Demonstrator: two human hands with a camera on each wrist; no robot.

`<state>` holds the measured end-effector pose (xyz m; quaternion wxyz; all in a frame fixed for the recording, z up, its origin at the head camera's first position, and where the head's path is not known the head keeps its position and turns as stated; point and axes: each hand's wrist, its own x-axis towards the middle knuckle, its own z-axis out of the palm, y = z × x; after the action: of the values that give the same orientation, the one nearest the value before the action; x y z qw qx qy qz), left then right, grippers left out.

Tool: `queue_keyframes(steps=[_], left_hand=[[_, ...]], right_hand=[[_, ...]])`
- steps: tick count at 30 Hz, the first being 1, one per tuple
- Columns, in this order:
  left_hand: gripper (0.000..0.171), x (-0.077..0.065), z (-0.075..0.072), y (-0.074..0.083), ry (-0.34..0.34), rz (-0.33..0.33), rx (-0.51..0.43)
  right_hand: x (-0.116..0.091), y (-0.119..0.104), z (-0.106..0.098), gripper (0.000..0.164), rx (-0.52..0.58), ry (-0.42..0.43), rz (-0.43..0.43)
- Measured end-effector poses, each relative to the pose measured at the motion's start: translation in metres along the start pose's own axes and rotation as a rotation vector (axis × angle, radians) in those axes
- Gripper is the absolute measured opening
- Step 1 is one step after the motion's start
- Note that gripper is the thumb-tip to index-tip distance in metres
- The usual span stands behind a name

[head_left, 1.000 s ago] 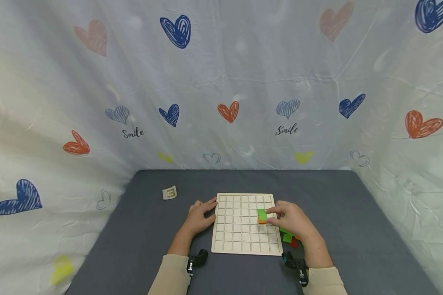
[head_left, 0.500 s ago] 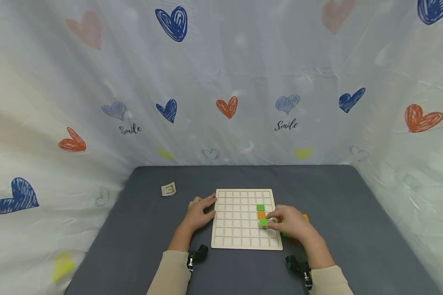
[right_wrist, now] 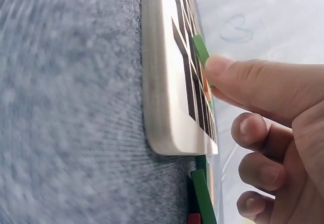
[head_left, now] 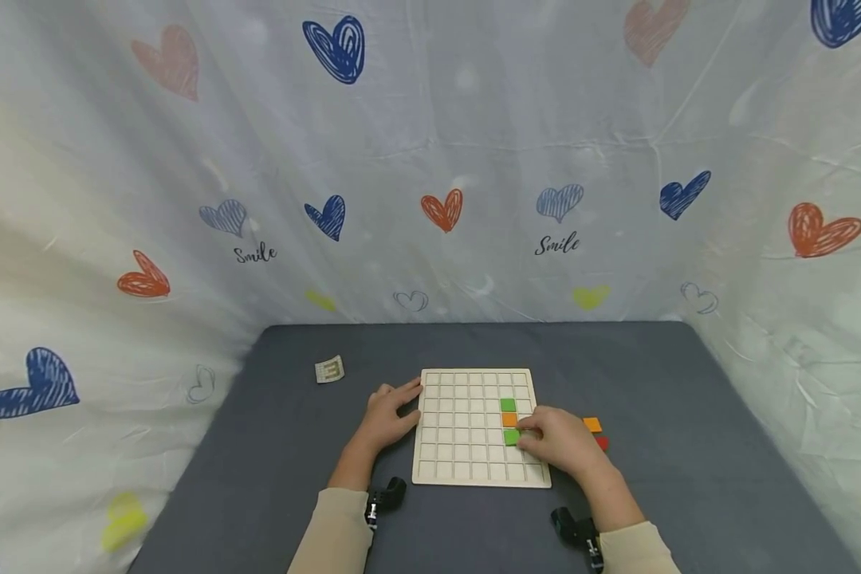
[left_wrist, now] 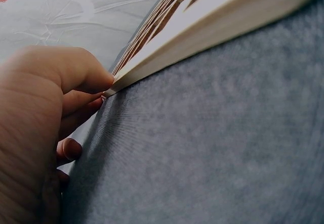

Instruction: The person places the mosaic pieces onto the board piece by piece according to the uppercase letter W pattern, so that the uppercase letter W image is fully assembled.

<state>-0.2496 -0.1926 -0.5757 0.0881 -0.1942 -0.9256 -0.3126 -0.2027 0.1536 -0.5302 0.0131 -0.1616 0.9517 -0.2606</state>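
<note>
A pale wooden grid board lies on the grey table. My left hand rests at its left side; the thumb and a finger touch the edge, as the left wrist view also shows. Over the board's right part, my right hand pinches a green square tile between thumb and index finger. That tile is tilted in the right wrist view, one end above the grid. Just behind it, an orange tile and another green tile sit in the grid in one column.
Right of the board lie loose tiles, among them an orange one and a red one, partly hidden by my right hand. A small printed piece of paper lies at the back left. A heart-patterned curtain hangs behind the table.
My right hand has moved toward me from the orange tile's cell, bringing the green tile to the cell in front and lower. The left hand keeps its place. The camera view has shifted slightly.
</note>
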Motion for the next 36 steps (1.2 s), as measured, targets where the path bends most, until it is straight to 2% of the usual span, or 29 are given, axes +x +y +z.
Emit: queue_keyframes(steps=[4, 9, 17, 26, 30, 36], left_hand=[[0.053, 0.001, -0.003, 0.002, -0.044, -0.053, -0.018], [0.053, 0.001, -0.003, 0.003, -0.070, -0.083, -0.009], [0.053, 0.001, -0.002, 0.004, -0.055, -0.075, -0.013], [0.052, 0.001, -0.001, 0.004, -0.043, -0.075, -0.020], [0.053, 0.002, -0.001, 0.003, -0.043, -0.075, -0.020], [0.053, 0.004, 0.000, 0.001, -0.040, -0.073, -0.015]], right_hand=[[0.000, -0.001, 0.002, 0.022, -0.022, 0.025, 0.006], [-0.001, -0.002, 0.003, 0.017, -0.027, 0.037, 0.018], [-0.001, -0.001, 0.003, 0.014, -0.011, 0.042, 0.037], [-0.005, 0.017, -0.019, 0.016, 0.118, 0.103, 0.043], [-0.009, 0.028, -0.031, 0.021, 0.162, 0.124, 0.081], [-0.016, 0.047, -0.044, 0.025, 0.161, 0.136, 0.144]])
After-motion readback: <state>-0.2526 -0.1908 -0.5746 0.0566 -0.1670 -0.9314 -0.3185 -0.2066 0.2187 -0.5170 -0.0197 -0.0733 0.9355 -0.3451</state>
